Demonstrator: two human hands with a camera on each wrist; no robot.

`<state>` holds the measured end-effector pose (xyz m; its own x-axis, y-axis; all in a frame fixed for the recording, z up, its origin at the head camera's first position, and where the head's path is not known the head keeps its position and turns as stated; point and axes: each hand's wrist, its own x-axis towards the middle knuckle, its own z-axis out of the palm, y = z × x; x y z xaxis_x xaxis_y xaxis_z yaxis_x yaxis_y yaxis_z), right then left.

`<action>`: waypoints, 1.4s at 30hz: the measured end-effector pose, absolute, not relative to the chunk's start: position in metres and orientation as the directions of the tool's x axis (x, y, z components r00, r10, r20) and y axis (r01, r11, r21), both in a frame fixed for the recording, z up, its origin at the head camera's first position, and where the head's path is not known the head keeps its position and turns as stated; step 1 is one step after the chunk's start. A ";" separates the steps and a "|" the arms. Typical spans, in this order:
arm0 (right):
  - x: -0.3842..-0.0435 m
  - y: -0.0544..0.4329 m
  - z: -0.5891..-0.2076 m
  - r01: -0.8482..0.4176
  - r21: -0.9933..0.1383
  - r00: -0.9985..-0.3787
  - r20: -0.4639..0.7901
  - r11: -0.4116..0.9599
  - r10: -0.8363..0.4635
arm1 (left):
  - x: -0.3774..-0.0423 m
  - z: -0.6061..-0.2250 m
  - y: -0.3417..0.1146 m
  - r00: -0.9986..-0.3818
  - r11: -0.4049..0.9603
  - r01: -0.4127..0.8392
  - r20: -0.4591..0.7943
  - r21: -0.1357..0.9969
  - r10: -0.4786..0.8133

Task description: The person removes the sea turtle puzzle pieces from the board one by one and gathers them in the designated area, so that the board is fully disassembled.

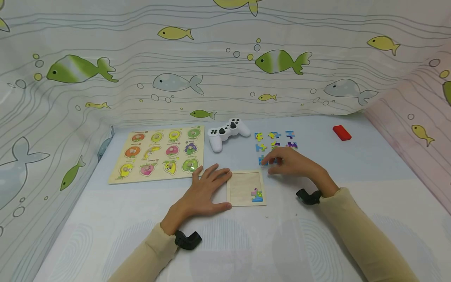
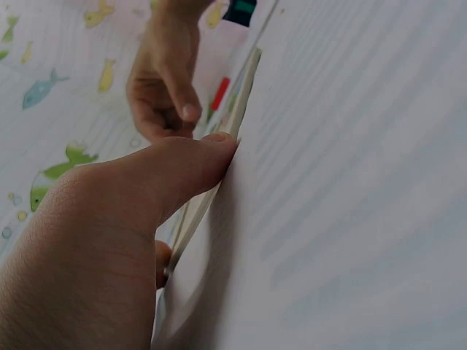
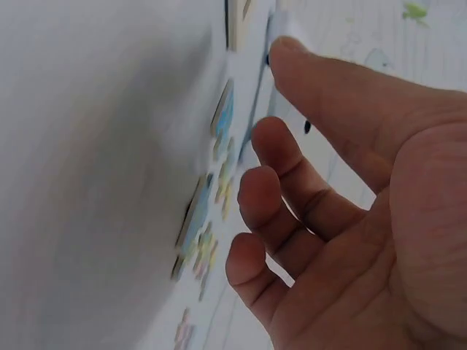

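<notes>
A small square wooden puzzle tray (image 1: 246,204) lies flat on the table, with one joined patch of colourful jigsaw (image 1: 257,196) in its near right corner. My left hand (image 1: 202,196) rests at the tray's left side, fingers spread. Its thumb touches the near left corner and the index fingertip the far left one; the left wrist view shows the thumb (image 2: 193,164) against the tray's edge. Loose jigsaw pieces (image 1: 260,148) lie in rows beyond the tray. Over the nearest row hovers my right hand (image 1: 292,162), fingers loosely bent, nothing between thumb (image 3: 328,84) and fingertips in the right wrist view.
A wooden fruit puzzle board (image 1: 162,154) lies to the left, close by my left fingertips. Behind the tray sits a white game controller (image 1: 228,133). A red block (image 1: 341,133) is at the far right. A fish-patterned curtain (image 1: 225,86) rises along the table's back.
</notes>
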<state>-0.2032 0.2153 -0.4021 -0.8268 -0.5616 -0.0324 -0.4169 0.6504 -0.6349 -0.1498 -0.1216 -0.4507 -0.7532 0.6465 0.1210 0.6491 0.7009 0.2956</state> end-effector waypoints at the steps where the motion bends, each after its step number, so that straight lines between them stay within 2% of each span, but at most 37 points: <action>1: -0.201 0.213 -0.401 -0.426 -0.636 -0.814 -0.041 0.643 -0.579 | -0.150 -0.451 -0.122 -0.754 0.702 0.648 0.120 0.295 0.646; 8: -0.190 0.197 -0.396 -0.485 -0.645 -0.722 -0.086 0.591 -0.687 | -0.151 -0.452 -0.121 -0.760 0.710 0.641 0.110 0.291 0.641; 14: -0.183 0.189 -0.397 -0.511 -0.669 -0.669 -0.085 0.540 -0.739 | -0.150 -0.452 -0.121 -0.759 0.708 0.643 0.120 0.292 0.640; 35: -0.177 0.177 -0.400 -0.501 -0.661 -0.617 -0.181 0.559 -0.766 | -0.149 -0.450 -0.122 -0.762 0.712 0.638 0.106 0.294 0.639; 42: -0.175 0.176 -0.398 -0.509 -0.677 -0.587 -0.178 0.531 -0.790 | -0.149 -0.450 -0.122 -0.762 0.710 0.635 0.100 0.305 0.639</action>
<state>-0.1753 0.1761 -0.3978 -0.5871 -0.7896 -0.1783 -0.5088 0.5313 -0.6774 -0.1495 -0.1219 -0.4503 -0.7624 0.6393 0.1004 0.6352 0.7096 0.3050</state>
